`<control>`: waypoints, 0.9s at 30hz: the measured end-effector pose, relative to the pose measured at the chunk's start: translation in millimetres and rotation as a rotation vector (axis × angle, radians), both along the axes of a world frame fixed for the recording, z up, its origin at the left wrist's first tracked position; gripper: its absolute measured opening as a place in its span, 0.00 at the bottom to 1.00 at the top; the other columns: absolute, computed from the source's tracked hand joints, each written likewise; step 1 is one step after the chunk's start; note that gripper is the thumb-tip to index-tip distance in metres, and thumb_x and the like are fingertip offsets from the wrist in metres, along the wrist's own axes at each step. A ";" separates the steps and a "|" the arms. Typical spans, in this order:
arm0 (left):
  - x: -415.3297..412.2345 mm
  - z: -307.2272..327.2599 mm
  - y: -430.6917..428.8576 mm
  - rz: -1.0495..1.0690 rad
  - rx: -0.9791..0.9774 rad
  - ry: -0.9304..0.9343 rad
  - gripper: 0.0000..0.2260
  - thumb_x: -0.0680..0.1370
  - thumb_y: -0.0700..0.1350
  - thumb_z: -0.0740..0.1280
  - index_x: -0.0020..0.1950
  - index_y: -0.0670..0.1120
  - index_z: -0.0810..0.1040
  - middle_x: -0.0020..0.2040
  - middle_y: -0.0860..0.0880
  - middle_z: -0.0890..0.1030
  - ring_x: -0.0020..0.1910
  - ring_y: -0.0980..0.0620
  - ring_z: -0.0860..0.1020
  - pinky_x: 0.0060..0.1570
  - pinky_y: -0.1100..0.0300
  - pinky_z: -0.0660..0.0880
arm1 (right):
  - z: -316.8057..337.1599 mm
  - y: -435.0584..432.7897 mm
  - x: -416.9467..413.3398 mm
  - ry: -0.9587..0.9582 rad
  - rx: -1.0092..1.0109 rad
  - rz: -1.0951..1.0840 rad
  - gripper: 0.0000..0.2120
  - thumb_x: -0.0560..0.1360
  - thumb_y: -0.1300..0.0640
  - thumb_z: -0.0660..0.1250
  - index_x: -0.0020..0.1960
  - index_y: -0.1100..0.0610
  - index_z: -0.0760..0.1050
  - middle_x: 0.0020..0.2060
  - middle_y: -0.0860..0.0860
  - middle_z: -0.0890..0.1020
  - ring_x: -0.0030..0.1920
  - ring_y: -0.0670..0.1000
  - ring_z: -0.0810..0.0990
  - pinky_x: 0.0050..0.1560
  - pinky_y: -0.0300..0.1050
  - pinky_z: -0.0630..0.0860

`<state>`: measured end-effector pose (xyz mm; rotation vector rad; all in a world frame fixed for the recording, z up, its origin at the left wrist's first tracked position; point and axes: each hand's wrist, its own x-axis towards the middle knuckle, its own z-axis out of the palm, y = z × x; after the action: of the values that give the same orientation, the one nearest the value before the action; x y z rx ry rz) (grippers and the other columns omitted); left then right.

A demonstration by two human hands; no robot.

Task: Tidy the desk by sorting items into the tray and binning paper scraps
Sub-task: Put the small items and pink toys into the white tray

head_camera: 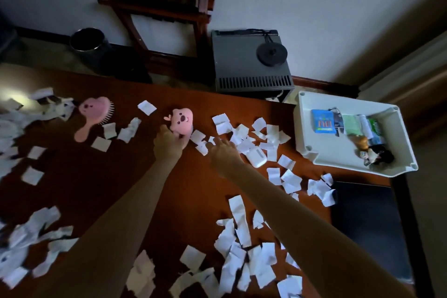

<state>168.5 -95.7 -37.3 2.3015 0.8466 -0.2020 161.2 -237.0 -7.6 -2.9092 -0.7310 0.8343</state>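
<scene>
A pink plush toy (pixel 182 120) with a small face stands on the dark wooden desk (pixel 101 176), and my left hand (pixel 168 144) is closed around its lower part. My right hand (pixel 223 155) hovers just to the right, fingers spread over white paper scraps (pixel 244 138), holding nothing. A pink hairbrush (pixel 90 113) lies further left. A white earbud case (pixel 257 158) rests among the scraps right of my right hand. The white tray (pixel 312 133) at the desk's right end holds a blue packet, a green item and other small things. Scraps cover much of the desk.
A dark round bin (pixel 88 43) stands on the floor beyond the desk's far left. A wooden luggage rack (pixel 157 19) and a grey cabinet (pixel 251 63) sit against the wall. A black folder (pixel 367 225) lies on the desk below the tray.
</scene>
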 end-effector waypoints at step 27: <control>12.3 9.5 173.8 0.146 0.151 -0.289 0.22 0.74 0.33 0.62 0.69 0.38 0.67 0.67 0.39 0.70 0.66 0.41 0.69 0.61 0.49 0.71 | 14.4 168.5 65.2 -0.146 0.198 0.084 0.26 0.74 0.55 0.66 0.70 0.55 0.62 0.62 0.54 0.72 0.64 0.56 0.69 0.65 0.50 0.68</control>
<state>180.9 78.2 -27.8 2.3199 0.8979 0.2611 226.4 -68.6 6.8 -2.7992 -0.8969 0.5242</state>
